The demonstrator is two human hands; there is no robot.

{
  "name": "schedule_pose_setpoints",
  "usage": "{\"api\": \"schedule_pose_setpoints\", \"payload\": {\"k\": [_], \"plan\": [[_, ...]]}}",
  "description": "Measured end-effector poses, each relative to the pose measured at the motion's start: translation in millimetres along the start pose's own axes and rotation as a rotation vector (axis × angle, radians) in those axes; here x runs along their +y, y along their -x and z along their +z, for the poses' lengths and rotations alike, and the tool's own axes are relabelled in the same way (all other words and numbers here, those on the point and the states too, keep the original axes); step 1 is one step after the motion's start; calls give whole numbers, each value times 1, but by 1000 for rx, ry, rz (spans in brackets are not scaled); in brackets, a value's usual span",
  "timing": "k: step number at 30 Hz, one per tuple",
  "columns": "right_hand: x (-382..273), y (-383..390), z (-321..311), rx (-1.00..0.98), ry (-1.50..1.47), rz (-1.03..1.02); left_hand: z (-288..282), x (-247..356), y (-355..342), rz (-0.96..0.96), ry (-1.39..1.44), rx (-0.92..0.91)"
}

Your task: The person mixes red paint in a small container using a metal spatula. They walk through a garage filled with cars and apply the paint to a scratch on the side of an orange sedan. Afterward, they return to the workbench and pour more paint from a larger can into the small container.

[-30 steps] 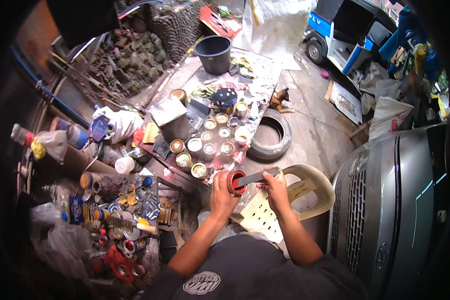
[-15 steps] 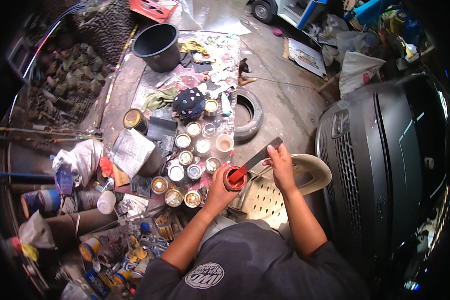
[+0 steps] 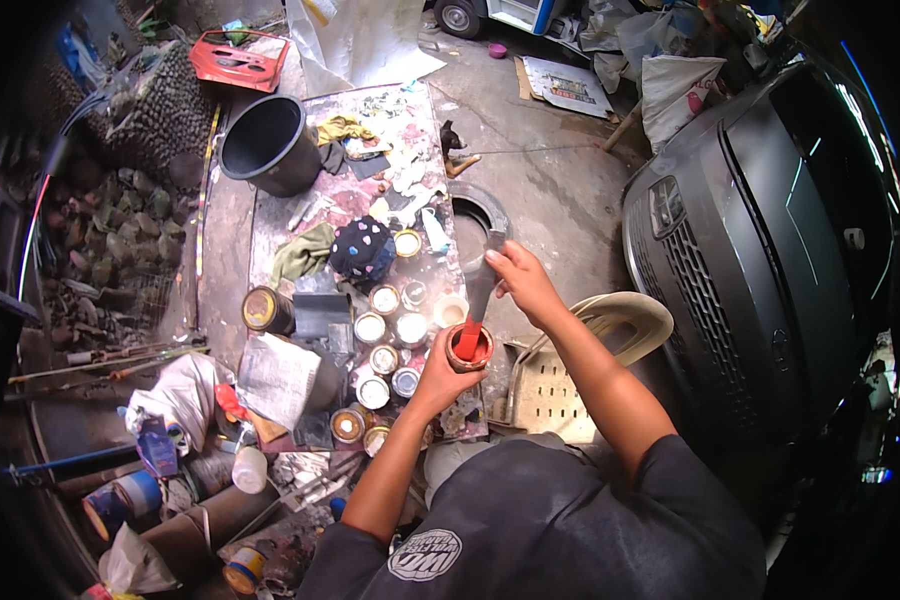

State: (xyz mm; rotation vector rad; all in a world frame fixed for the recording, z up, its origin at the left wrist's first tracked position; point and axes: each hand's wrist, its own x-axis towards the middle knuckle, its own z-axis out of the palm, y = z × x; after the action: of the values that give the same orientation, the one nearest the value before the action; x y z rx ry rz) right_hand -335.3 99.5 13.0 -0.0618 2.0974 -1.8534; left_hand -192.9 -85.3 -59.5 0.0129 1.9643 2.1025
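Observation:
My left hand [image 3: 442, 368] is wrapped round a small can of red paint [image 3: 480, 351] at the near right corner of the cluttered work table. My right hand [image 3: 520, 275] grips the upper part of a long grey flat stick [image 3: 476, 306]; its lower end, coated red, stands inside the can. Several small cans [image 3: 370, 327] of pale and brownish contents sit on the table just left of my hands, beside dark flat sheets [image 3: 320, 315] and a crumpled white paper-covered item [image 3: 272, 372].
A paint-stained table [image 3: 225, 260] holds a black bucket [image 3: 270, 148] and rags. A beige plastic chair [image 3: 545, 395] stands beside me, a grey vehicle [image 3: 730, 250] on my right. A tyre [image 3: 485, 205] and a dog [image 3: 450, 140] lie beyond the table edge. Clutter piles up at left.
The stick has swung from slanting rightward to more upright and reaching farther forward, with my right hand moving up and left along with it. The view has shifted, showing the table further forward.

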Motion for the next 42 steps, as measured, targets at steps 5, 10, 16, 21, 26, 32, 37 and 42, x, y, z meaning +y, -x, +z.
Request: {"api": "schedule_pose_setpoints", "payload": {"k": [5, 10, 16, 21, 26, 32, 37, 42], "plan": [[-14, -49, 38, -73, 16, -50, -32, 23, 1, 16, 37, 73], [-29, -71, 90, -281, -8, 41, -62, 20, 18, 20, 7, 164], [-14, -89, 150, -436, 7, 23, -78, 17, 57, -21, 6, 268], [8, -94, 174, -556, 32, -38, -84, 7, 78, 7, 3, 337], [-9, -78, 201, -701, -3, -21, -86, -3, 91, -51, 33, 364], [-18, -76, 220, -779, -37, 14, -84, -1, 103, -76, 83, 328], [-49, -60, 205, -615, 79, -102, -77, 27, 112, -52, 60, 409], [-76, -20, 136, -283, 26, -104, -60, 31, 99, 49, 102, 395]]}}
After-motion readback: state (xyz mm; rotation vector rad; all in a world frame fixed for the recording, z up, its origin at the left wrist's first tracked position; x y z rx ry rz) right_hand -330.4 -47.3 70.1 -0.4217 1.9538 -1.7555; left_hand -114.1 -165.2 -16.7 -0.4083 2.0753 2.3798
